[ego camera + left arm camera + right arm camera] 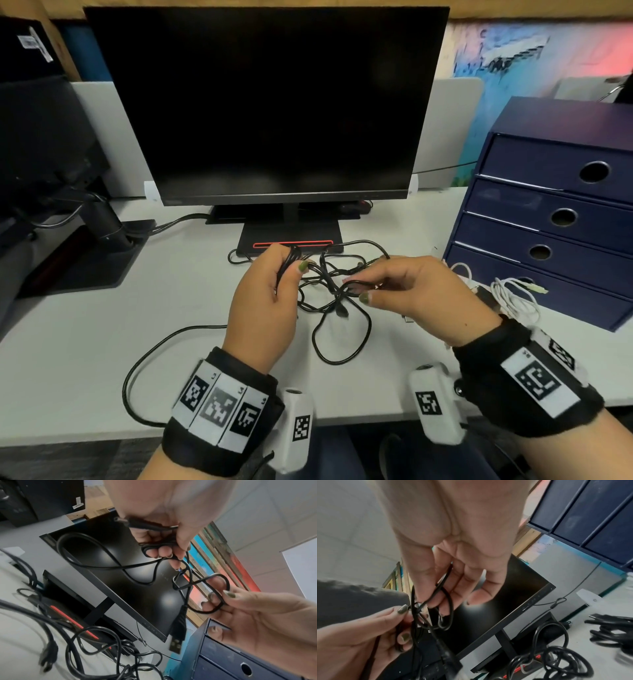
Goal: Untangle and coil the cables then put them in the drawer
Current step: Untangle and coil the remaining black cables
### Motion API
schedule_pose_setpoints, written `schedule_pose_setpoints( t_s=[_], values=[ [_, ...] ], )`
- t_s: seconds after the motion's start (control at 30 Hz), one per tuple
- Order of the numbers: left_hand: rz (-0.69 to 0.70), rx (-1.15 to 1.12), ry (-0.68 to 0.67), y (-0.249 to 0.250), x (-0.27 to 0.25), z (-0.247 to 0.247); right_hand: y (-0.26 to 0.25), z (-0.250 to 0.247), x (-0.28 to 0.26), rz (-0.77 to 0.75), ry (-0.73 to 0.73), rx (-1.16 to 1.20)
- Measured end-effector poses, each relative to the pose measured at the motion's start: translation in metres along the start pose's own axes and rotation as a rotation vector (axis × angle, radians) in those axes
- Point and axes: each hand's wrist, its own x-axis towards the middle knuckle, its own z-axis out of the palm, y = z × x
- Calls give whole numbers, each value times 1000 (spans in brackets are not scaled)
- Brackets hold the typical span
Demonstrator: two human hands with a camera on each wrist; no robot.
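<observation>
A tangle of black cables [329, 294] lies on the white desk [102, 342] in front of the monitor stand. My left hand [291, 270] is raised over it and grips a few gathered loops of one black cable [154, 547], fingers curled round them. My right hand [358, 289], just to the right, pinches another loop of the same cable [217, 599] between thumb and fingers. A black USB plug [175, 646] hangs between the hands. The right wrist view shows the right hand [433, 601] with the cable threaded through its fingers.
A dark blue drawer unit [548, 219] with round finger holes stands at the right. A white cable [510, 298] lies against its bottom drawer. The black monitor [267, 102] fills the back. One long black cable [137, 370] loops towards the desk's front edge.
</observation>
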Motion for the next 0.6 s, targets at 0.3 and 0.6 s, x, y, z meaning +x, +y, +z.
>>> schedule_pose_setpoints(
  t_s=[0.3,0.6],
  values=[
    [-17,68,27,1,2,-1,7,-4,6,-19,300,-113],
    [-47,-68,7,7,1,-2,7,-4,7,120,375,73]
  ],
)
